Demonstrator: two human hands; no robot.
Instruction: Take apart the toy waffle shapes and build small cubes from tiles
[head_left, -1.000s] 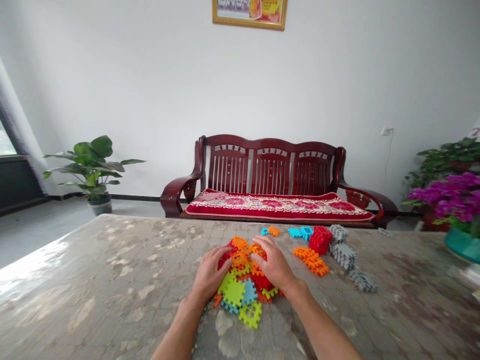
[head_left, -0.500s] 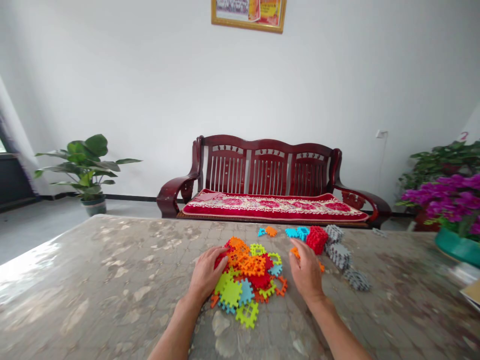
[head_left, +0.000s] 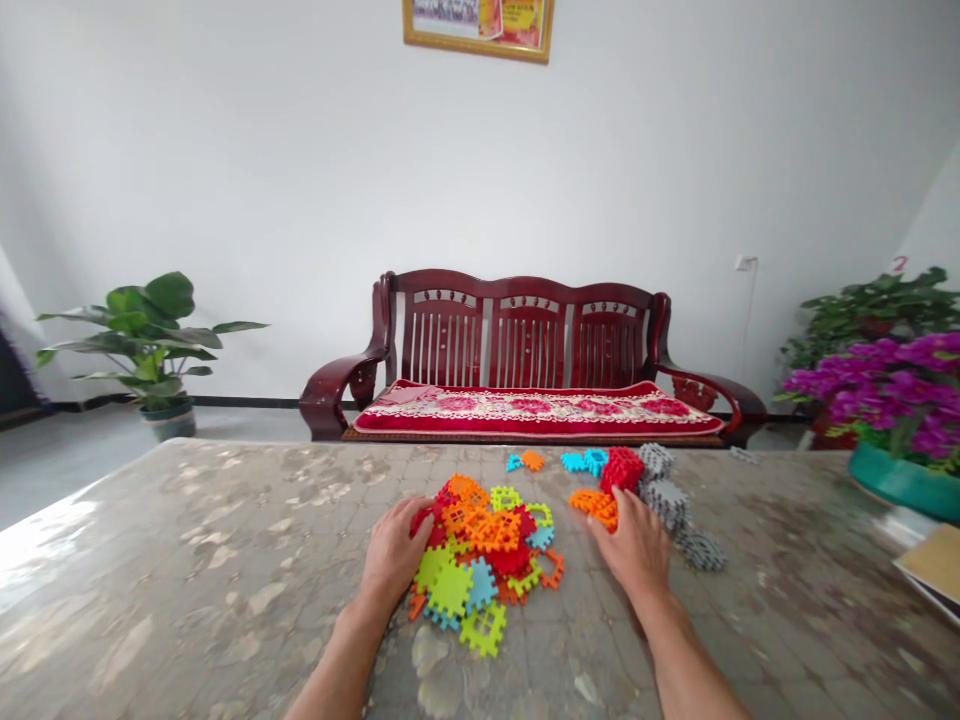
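Note:
Plastic interlocking building pieces with notched edges lie in a loose pile (head_left: 491, 535) on the table, in orange, red, lime green and blue. My left hand (head_left: 395, 555) rests at the left edge of this pile, thumb and fingers apart beside the red pieces (head_left: 442, 505); its fingertips are partly hidden. To the right of the pile, my right hand (head_left: 636, 548) is beside a small stack of orange pieces (head_left: 595, 507), its thumb and forefinger spread at the stack's right end. Just beyond its fingers stands a red stack (head_left: 622, 468).
Grey stacks (head_left: 666, 503) of pieces stand right of my right hand. Behind are blue pieces (head_left: 585, 461) and a lone orange piece (head_left: 532, 460). A flower pot (head_left: 892, 480) stands at the table's right, near a brown-topped object (head_left: 934, 560). A wooden bench (head_left: 525, 330) is behind the table (head_left: 225, 600).
My right hand has shifted slightly right and off the orange stack, which now shows more fully. My left hand stays at the pile's edge. The view has turned a little right.

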